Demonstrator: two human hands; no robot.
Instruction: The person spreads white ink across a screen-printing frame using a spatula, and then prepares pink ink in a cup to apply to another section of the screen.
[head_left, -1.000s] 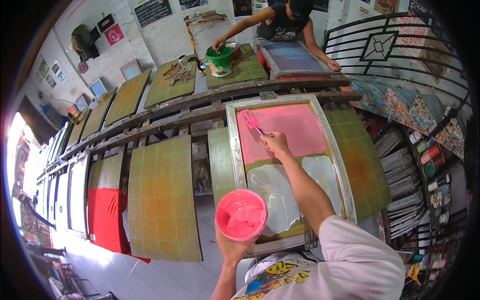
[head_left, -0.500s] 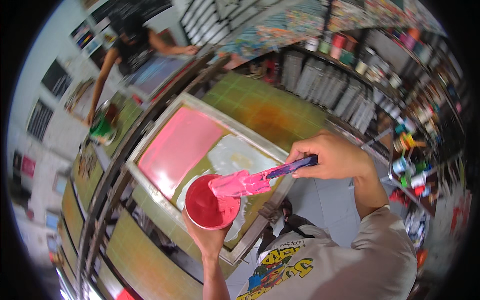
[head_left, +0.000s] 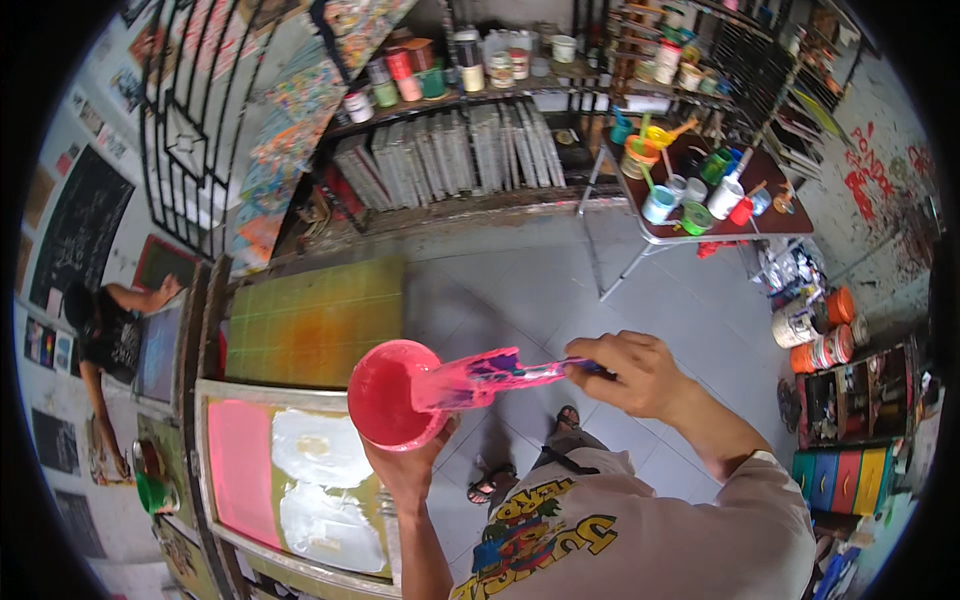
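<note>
My left hand (head_left: 408,470) is wrapped round a round tub (head_left: 368,405) whose inside is coated in pink ink. In my right hand (head_left: 635,375) is the handle of an ink spatula (head_left: 485,378), its wide blade smeared with pink and purple. The blade's end reaches over the tub's rim and opening. Below and left of the tub lies a framed printing screen (head_left: 205,470). It shows a pink block (head_left: 240,470) and two white patches (head_left: 320,445); the tub and my left arm hide part of its right side.
A yellow-green board (head_left: 310,320) lies beyond the screen. To the far right stands a folding table (head_left: 780,222) crowded with ink cups. Upright frames (head_left: 450,150) fill a shelf under several jars. Another person (head_left: 110,325) works at the far left; buckets (head_left: 825,350) stand at right.
My view and body have turned right, bringing the folding table into sight. The tub has shifted toward the screen's right side, and the spatula is still over it. Both grips are kept.
</note>
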